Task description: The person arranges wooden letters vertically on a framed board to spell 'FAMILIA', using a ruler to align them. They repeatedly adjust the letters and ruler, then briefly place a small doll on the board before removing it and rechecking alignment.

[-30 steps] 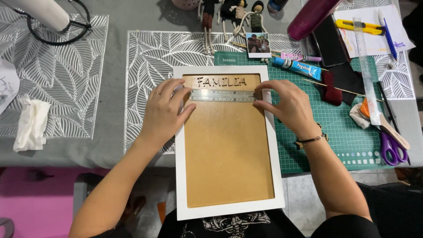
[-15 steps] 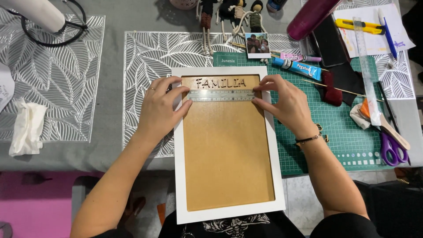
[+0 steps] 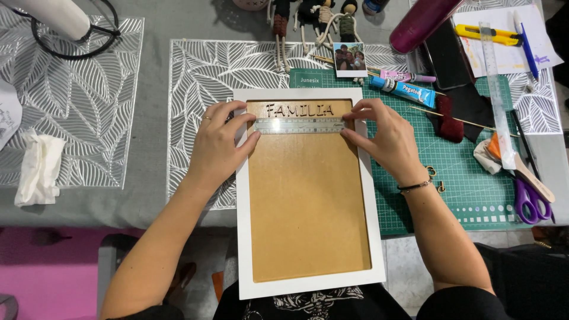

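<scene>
I am resting the near edge of the white frame [image 3: 305, 284] against my lap so that its brown board tilts up toward me and lies steady. Across the upper part of that board I am laying a short clear ruler [image 3: 299, 125] just under the row of dark cut-out letters, probably to keep things level with them. My left hand [image 3: 219, 142] is pinching the ruler's left end, fingers closed on it and over the frame's edge; my right hand [image 3: 382, 139] is pinning the right end the same way, so it cannot slide. Beyond the frame's top, a small photo [image 3: 349, 59] is lying on the green cutting mat [image 3: 462, 178], with a glue tube [image 3: 404, 90] just beside it, both within easy reach.
</scene>
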